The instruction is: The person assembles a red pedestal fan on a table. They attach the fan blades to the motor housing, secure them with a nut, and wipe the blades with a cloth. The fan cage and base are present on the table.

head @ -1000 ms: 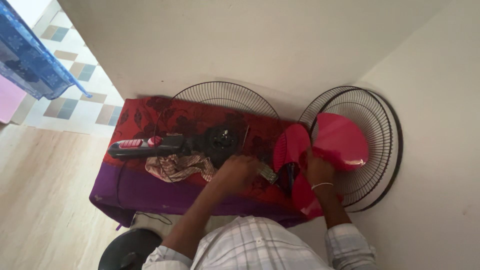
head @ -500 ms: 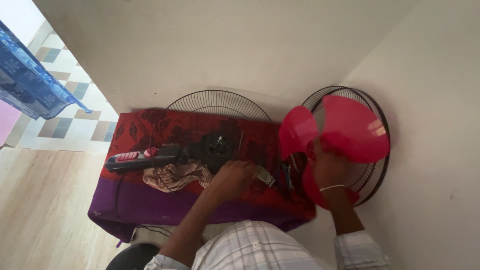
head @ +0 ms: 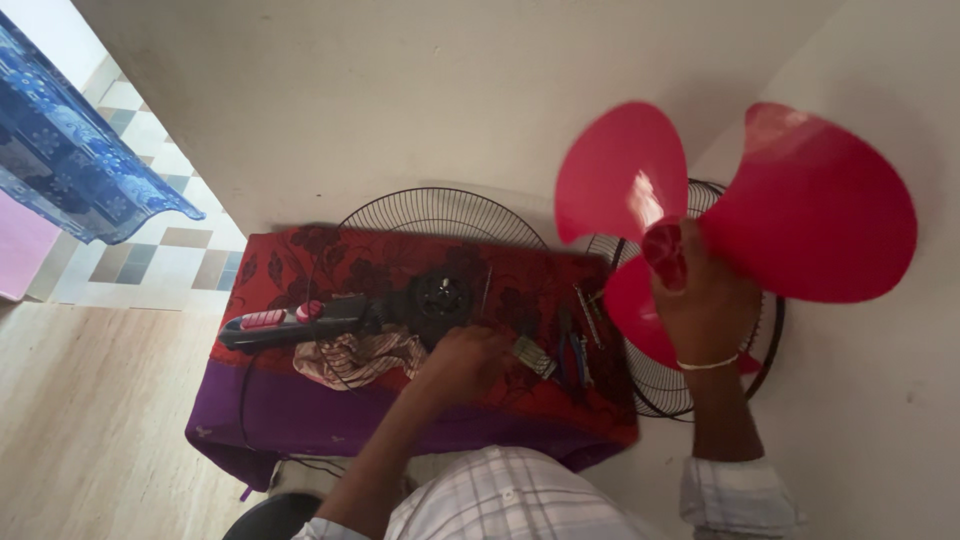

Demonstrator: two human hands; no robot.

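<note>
My right hand [head: 705, 300] grips the hub of a red three-bladed fan blade [head: 810, 205] and holds it up in the air near the wall. My left hand [head: 462, 362] rests on the black fan motor body [head: 440, 297], which lies on a red flowered cloth [head: 300, 262] over a low stand. A black wire fan guard [head: 440, 212] sits around the motor. A second wire guard [head: 670, 375] leans against the wall, partly hidden behind the blade and my right arm.
The fan's control column with red buttons [head: 275, 322] points left on the cloth. A striped rag [head: 355, 355] lies beside it. Pliers and small metal tools [head: 572, 345] lie at the cloth's right. A blue patterned curtain [head: 70, 150] hangs at the left.
My right hand has lifted the red blade up from in front of the leaning guard, toward the camera. My left hand has stayed on the motor.
</note>
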